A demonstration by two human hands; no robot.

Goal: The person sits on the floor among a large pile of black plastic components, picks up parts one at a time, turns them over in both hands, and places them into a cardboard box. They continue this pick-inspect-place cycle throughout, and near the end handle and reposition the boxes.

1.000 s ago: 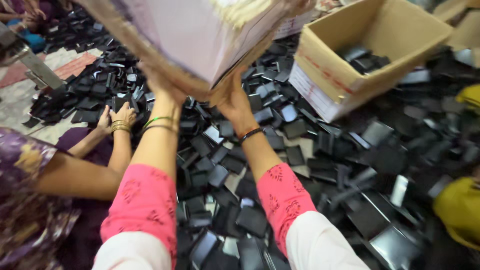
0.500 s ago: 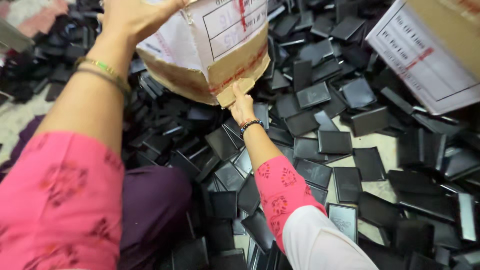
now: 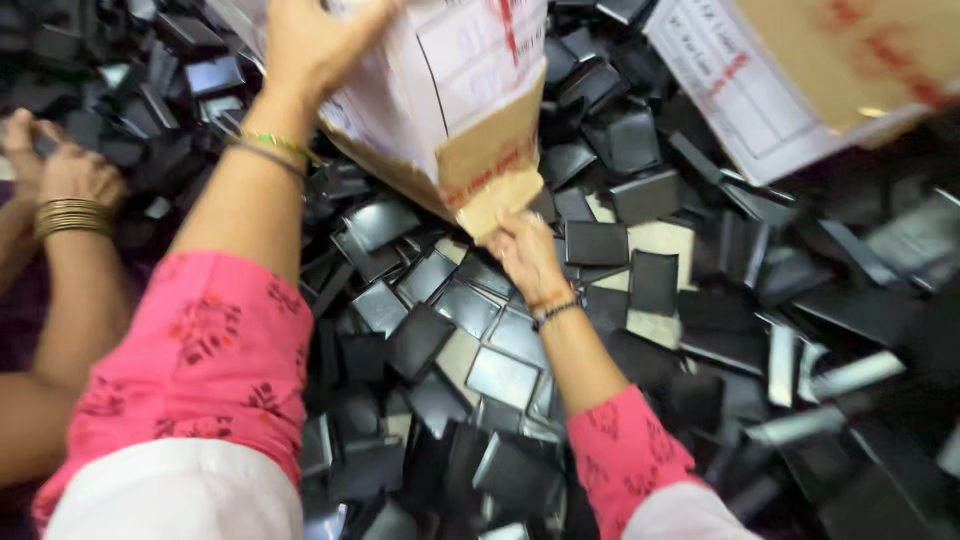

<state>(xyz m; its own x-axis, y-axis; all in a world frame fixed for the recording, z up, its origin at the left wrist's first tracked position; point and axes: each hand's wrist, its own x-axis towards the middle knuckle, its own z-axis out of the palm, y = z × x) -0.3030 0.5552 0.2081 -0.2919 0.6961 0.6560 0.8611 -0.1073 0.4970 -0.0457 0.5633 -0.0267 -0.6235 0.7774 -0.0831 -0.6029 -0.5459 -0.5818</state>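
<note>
Heap of flat black cases [image 3: 600, 330] spread underneath everything. Tilted above it, a cardboard box [image 3: 450, 100] with white labels. Left hand [image 3: 315, 45] clenched on the box's upper side; right hand [image 3: 525, 250] pinching its lower corner flap. Second labelled box [image 3: 800, 80] upper right. A co-worker's hand [image 3: 75, 175] far left.

Pink printed sleeves over white cloth, bangles on the left wrist [image 3: 268, 150] (a dark band on the right).
</note>
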